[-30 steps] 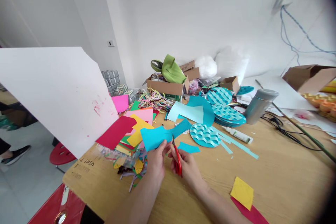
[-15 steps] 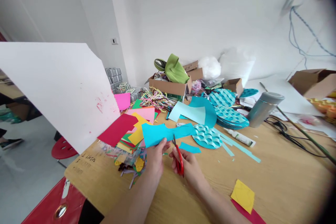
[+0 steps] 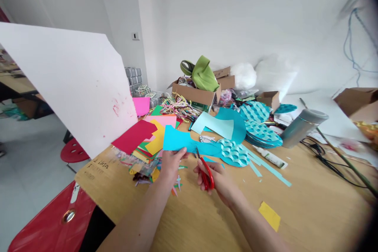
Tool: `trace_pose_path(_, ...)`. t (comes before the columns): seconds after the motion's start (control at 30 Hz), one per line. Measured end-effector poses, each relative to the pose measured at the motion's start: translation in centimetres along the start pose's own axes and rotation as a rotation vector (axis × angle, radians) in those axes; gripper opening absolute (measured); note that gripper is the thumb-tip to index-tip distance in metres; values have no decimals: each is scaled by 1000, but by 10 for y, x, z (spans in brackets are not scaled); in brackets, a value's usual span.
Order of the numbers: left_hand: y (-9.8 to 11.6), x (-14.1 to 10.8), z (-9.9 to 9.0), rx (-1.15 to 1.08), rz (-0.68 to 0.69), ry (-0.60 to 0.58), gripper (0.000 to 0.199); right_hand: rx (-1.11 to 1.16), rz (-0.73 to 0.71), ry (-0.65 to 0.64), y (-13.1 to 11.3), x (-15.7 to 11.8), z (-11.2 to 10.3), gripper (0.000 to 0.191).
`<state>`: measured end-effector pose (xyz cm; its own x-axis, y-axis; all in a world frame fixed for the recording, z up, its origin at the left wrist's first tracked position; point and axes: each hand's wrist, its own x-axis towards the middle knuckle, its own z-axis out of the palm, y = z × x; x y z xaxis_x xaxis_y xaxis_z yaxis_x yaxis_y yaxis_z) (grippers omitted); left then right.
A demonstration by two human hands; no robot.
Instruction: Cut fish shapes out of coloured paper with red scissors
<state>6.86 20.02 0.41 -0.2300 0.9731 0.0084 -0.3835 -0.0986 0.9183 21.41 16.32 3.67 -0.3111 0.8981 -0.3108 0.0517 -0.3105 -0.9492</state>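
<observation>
My left hand (image 3: 174, 160) pinches the lower edge of a bright blue paper (image 3: 177, 138), which reaches right toward a round piece with pale wavy strips (image 3: 234, 152). Red-handled scissors (image 3: 207, 175) are in my right hand (image 3: 214, 177), their blades pointing up at the blue paper's lower edge near its narrow middle. Both hands are above the wooden table (image 3: 203, 220). Behind the blue paper lies a pale blue sheet (image 3: 217, 125). Thin light blue strips (image 3: 273, 169) rest to the right, beside a white glue tube (image 3: 271, 158).
Coloured papers (image 3: 134, 137) and scraps lie at the left, beside a large upright white board (image 3: 88, 86). A box with a green bag (image 3: 205, 75) stands behind. At the right are a grey bottle (image 3: 305, 128), black cable (image 3: 317, 151) and yellow paper (image 3: 269, 215).
The view has shifted slightly. The blue paper has tilted, its right part now lower, against the wavy piece. The scissors' handles have swung to the right and their loops look wider apart.
</observation>
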Motion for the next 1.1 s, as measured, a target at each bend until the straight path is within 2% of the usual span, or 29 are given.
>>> trace_pose_path(0.27,5,0,-3,182,-9,-42,22,-5,28,-35,-2,1,-9,49)
trace_pose_path(0.57,17,-3,0,177,-13,-98,17,-118,26,-13,0,2,-15,52)
trace_pose_path(0.9,18,-1,-1,171,-30,-117,15,-333,-18,56,4,6,-15,47)
trace_pose_path(1.1,22,-2,0,126,-27,-103,18,-460,-124,87,4,5,-15,43)
